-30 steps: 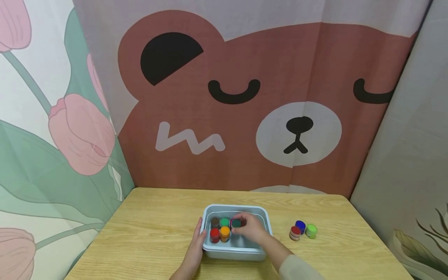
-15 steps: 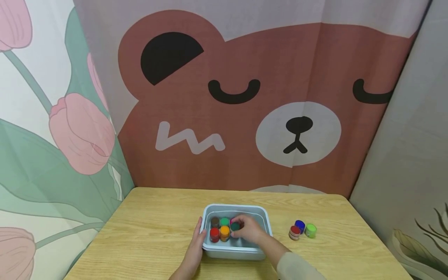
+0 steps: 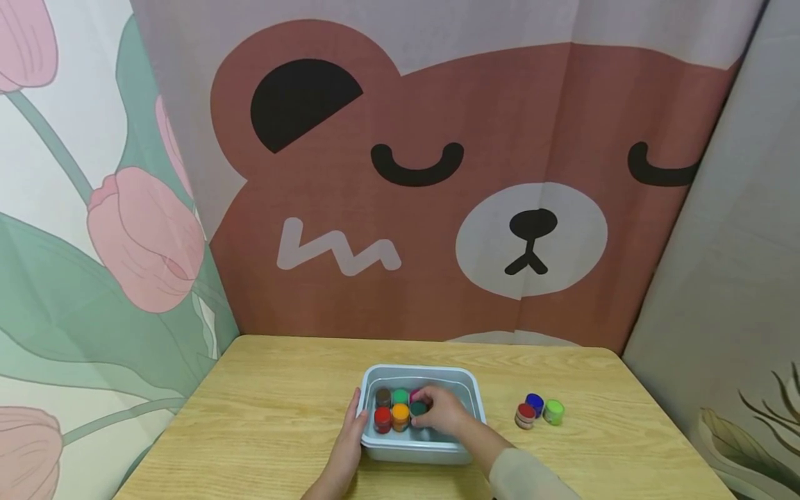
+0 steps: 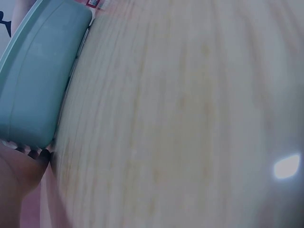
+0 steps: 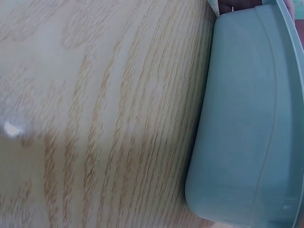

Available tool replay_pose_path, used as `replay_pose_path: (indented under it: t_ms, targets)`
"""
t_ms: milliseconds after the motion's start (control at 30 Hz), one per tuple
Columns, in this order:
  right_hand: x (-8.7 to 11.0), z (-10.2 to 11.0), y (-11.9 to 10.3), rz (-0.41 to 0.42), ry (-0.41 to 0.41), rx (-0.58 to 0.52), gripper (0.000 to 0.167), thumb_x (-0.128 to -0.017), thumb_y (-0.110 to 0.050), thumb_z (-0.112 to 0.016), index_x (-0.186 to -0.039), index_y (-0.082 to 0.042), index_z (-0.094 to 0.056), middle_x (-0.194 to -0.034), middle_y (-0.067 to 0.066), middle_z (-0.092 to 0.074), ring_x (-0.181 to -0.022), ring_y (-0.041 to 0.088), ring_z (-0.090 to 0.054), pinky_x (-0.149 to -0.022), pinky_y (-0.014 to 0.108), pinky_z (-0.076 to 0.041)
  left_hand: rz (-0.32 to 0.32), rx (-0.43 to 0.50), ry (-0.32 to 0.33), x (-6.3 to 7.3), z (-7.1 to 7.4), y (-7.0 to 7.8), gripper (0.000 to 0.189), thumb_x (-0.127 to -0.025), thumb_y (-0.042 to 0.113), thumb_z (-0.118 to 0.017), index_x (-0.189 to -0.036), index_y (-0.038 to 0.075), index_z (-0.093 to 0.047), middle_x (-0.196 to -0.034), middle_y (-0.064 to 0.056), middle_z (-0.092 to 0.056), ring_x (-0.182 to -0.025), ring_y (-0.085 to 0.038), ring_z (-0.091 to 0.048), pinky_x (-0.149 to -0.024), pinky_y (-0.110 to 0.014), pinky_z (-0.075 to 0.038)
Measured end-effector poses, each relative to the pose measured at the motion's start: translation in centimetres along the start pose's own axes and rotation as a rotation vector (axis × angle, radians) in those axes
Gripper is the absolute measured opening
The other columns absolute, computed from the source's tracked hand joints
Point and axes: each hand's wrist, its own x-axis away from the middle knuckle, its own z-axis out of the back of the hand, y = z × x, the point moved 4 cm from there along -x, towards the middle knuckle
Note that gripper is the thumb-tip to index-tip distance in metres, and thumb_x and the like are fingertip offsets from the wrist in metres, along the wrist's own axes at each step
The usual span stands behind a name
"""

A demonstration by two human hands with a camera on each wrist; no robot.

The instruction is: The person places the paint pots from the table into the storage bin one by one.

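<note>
While the left hand (image 3: pixel 347 437) lies along the left wall of the pale blue-grey rectangular plastic tub (image 3: pixel 417 449), fingers fairly straight and pressed against the rim, the right hand (image 3: pixel 445 411) reaches down inside the tub with its fingers curled round a small dark green-lidded round jar (image 3: pixel 418 408). That jar sits at the right hand's fingertips, in the near row, touching the orange-lidded jar (image 3: pixel 400 414) to its left. Further toward the left hand comes the red-lidded jar (image 3: pixel 382 417), which stands just beside the left fingers, with only the tub wall between them. Beyond these, away from both hands, a back row holds a brown-lidded jar (image 3: pixel 382 396), a light green-lidded jar (image 3: pixel 400 396) and a pink-lidded jar (image 3: pixel 414 394), the last one mostly hidden by the right hand's fingers.

The tub rests on the light wood-grain counter (image 3: pixel 269 417). To the right of the right hand, well apart from the tub, three more small jars cluster on the counter: a red-lidded one (image 3: pixel 526 414) nearest the hand, a blue-lidded one (image 3: pixel 534 402) just behind it, and a lime green-lidded one (image 3: pixel 553 411) furthest out; the three stand close together, seemingly touching.

The left wrist view shows only the tub's outer wall (image 4: pixel 35 76) against blurred counter grain, and the right wrist view shows the tub's rounded outer corner (image 5: pixel 247 123) on the counter (image 5: pixel 95 109); neither shows the fingers clearly.
</note>
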Motion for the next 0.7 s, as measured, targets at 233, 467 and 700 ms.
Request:
replay_pose_path:
  t_ms: [233, 467, 700]
  targets:
    - [-0.15, -0.13, 0.05, -0.015, -0.003, 0.03, 0.036, -0.071, -0.005, -0.084, -0.104, -0.002, -0.069, -0.097, 0.008, -0.067, -0.089, 0.018, -0.057, -0.087, 0.042, -0.052, -0.006, -0.004, -0.011, -0.03, -0.01, 0.09, 0.065, -0.105, 0.046, -0.03, -0.159, 0.014, -0.01, -0.164, -0.021, -0.008, -0.148, -0.05, -0.005, -0.112, -0.075, -0.005]
    - [-0.31, -0.34, 0.27, -0.032, -0.011, 0.052, 0.035, -0.072, -0.007, -0.084, -0.103, -0.005, -0.069, -0.098, 0.006, -0.066, -0.092, 0.019, -0.058, -0.09, 0.045, -0.052, -0.006, -0.006, -0.007, -0.03, -0.01, 0.1, 0.065, -0.105, 0.046, -0.03, -0.159, 0.015, -0.011, -0.164, -0.021, -0.008, -0.148, -0.05, -0.006, -0.112, -0.074, -0.005]
    - [-0.45, -0.41, 0.55, -0.031, -0.008, 0.031, 0.035, -0.072, -0.007, -0.084, -0.104, -0.005, -0.069, -0.098, 0.007, -0.066, -0.092, 0.021, -0.059, -0.09, 0.045, -0.052, -0.007, 0.004, 0.001, -0.08, 0.02, -0.04, 0.064, -0.105, 0.045, -0.031, -0.159, 0.016, -0.012, -0.164, -0.021, -0.009, -0.148, -0.05, -0.006, -0.112, -0.075, -0.005]
